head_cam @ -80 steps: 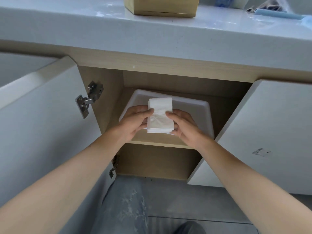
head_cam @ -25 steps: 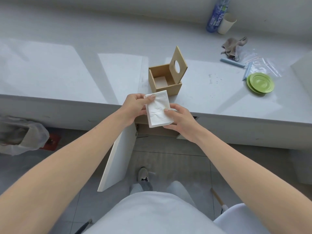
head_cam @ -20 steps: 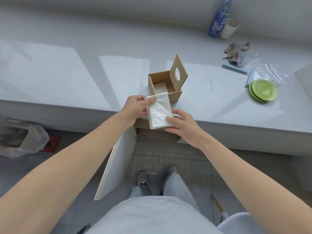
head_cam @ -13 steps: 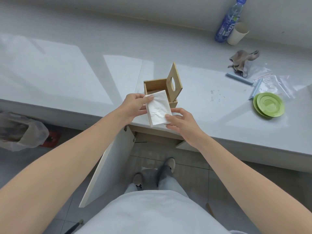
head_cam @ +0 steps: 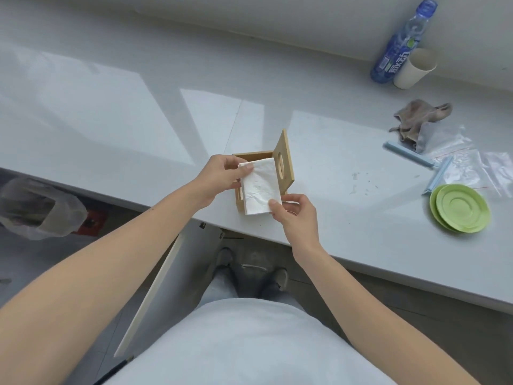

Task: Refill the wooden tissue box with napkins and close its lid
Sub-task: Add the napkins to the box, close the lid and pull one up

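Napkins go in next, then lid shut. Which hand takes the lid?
Right, probably. The lid stands open on the right side of the box, nearest the right hand, which pinches the near corner of the napkins. The left hand grips their far left corner, across the opening.

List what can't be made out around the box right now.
All head view:
- Inside of the box: covered by the napkins and left hand; whether it holds anything is unclear.
- Napkin count: stack seen flat-on, layers too thin.
- Label on the bottle: too small to read.
- Contents of the bag: blurred behind cloudy plastic.
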